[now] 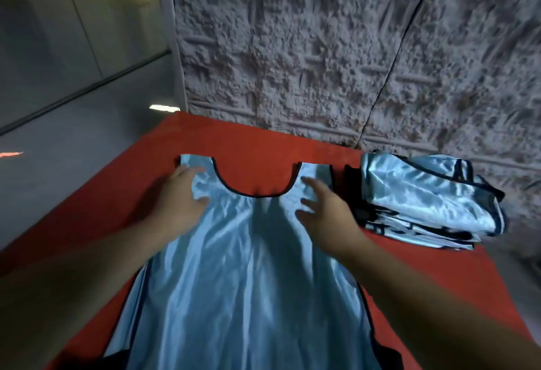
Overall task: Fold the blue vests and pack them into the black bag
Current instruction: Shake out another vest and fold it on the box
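A shiny light-blue vest [248, 267] with dark trim lies spread flat on the red table [254, 147], its neck opening facing away from me. My left hand [178, 194] rests with straight fingers on the vest's left shoulder strap. Over the right shoulder strap, my right hand [325, 208] has its fingers spread and touches or hovers just above the cloth. A pile of more blue vests [430, 194] sits at the table's right side. Something black [354, 191] lies between the flat vest and the pile, mostly hidden; I cannot tell if it is the bag.
A rough grey textured wall [322, 47] stands right behind the table. To the left lies grey floor [58, 150] beyond the table's left edge. Bare red cloth shows at the far side and along the right near the front.
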A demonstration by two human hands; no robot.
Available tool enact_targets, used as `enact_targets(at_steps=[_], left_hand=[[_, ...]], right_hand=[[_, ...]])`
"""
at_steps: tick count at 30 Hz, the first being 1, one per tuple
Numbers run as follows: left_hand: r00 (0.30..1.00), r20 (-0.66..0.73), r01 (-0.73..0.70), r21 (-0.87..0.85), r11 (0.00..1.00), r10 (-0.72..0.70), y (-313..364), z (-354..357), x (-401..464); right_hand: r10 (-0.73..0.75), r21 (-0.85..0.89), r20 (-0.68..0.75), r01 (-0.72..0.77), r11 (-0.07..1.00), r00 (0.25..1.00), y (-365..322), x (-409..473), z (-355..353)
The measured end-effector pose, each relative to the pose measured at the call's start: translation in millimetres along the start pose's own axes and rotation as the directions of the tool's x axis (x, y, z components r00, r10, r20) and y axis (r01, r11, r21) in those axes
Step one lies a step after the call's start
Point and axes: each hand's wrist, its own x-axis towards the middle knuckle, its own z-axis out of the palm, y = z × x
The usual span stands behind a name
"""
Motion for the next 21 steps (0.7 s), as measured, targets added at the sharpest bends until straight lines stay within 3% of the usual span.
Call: enact_targets(at_steps=[5,10,14,18,21], left_hand=[[0.986,0.162,0.020,0.084,0.996,-0.034,-17,-17,-131],[0.974,0.207,0.040,0.243,0.969,-0.092,-30,-40,-217],[0.974,0.189,0.058,0.334,0.941,-0.128,-24,-55,-257],[0.987,0.072,0.100,0.413,0.905,-0.142,-15,-67,-297],[0.958,0.036,0.257,0.341,0.904,-0.286,-2,-73,-324]], right_hand=[[0.203,-0.273,0.124,-0.163,0.948,0.971,22,-149,4],[0.209,-0.269,-0.021,-0.207,0.941,0.978,30,-235,0],[0.223,-0.268,-0.163,-0.261,0.927,0.961,29,-274,-4],[0.315,-0.367,-0.225,-0.379,0.849,0.922,26,-297,-14],[0.415,-0.346,-0.239,-0.476,0.808,0.878,33,-311,-20]])
